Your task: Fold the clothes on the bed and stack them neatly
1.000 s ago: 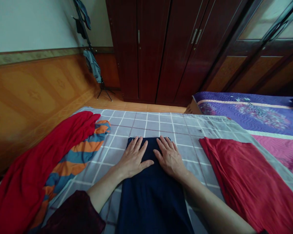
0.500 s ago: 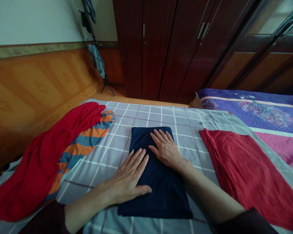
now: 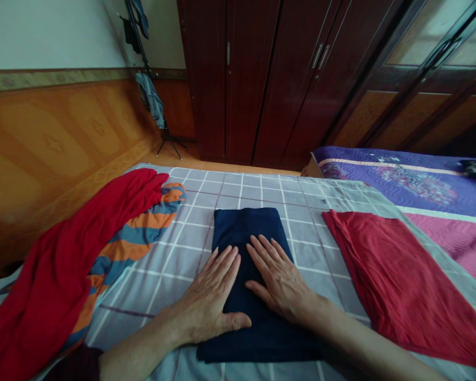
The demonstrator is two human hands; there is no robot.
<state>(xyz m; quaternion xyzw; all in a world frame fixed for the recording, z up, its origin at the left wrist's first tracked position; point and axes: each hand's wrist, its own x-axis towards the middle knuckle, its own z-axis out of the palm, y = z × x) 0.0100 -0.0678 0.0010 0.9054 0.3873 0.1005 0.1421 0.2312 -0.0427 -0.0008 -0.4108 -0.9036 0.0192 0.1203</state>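
A dark reddish wardrobe [image 3: 246,84] stands behind pale floor tiles [image 3: 218,165].

Navy cloth [image 3: 244,225]; folded flat, oblong

A bed [image 3: 246,185] under a grey, white-gridded cloth cover [image 3: 309,238] bears a folded navy fabric rectangle [image 3: 239,291] mid-surface, a flat red cloth garment [image 3: 404,286] rightward, and, leftward, a bunched bright-red cloth [image 3: 75,248] against orange-and-blue striped fabric [image 3: 135,235].

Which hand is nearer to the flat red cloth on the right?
Right hand: on the folded navy cloth, left of the flat red cloth; the left hand lies farther left.
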